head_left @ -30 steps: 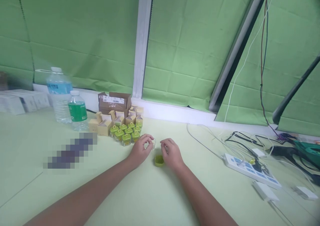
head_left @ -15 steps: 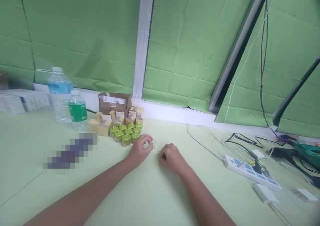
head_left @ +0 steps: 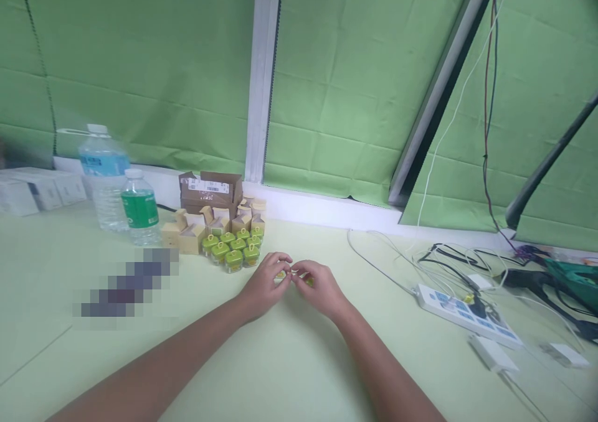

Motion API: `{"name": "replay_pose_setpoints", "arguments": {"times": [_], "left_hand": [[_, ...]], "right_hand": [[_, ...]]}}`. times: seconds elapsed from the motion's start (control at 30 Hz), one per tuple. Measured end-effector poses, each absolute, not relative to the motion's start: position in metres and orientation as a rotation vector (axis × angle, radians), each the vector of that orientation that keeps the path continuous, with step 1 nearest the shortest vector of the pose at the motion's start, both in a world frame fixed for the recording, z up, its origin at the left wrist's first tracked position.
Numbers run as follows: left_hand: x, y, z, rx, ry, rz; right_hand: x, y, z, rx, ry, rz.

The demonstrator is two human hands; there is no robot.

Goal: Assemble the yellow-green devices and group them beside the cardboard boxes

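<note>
My left hand (head_left: 262, 289) is closed, thumb and fingers pinching a small clear container (head_left: 280, 275) with something yellow showing in it. My right hand (head_left: 323, 290) is also closed, its fingertips meeting those of the left hand at the container's right side. Inside the right hand's curl shows a bit of a small green piece (head_left: 309, 281), mostly covered by the fingers. Just left of the hands stand several small clear jars with green lids (head_left: 234, 259) and yellow loops, grouped in rows.
Behind the jars are opened small tan boxes (head_left: 191, 240) and a brown carton (head_left: 210, 192). Farther left stand a green-labelled bottle (head_left: 141, 210) and a larger water bottle (head_left: 103, 179). A white power strip (head_left: 467, 316) with tangled cables lies at the right.
My right hand has moved left and up to meet my left hand at the small container. The two hands were apart before. The view has shifted slightly.
</note>
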State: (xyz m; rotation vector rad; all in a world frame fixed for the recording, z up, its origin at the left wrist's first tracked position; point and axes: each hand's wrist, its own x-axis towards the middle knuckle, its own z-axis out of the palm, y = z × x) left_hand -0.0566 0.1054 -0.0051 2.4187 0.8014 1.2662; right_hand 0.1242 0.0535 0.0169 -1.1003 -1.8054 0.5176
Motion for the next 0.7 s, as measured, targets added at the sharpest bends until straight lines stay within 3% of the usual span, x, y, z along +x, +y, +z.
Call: {"name": "replay_pose_setpoints", "arguments": {"times": [0.7], "left_hand": [[-0.065, 0.13, -0.012, 2.385, 1.106, 1.298]], "right_hand": [[0.17, 0.08, 0.004, -1.666, -1.4, 0.211]]}}
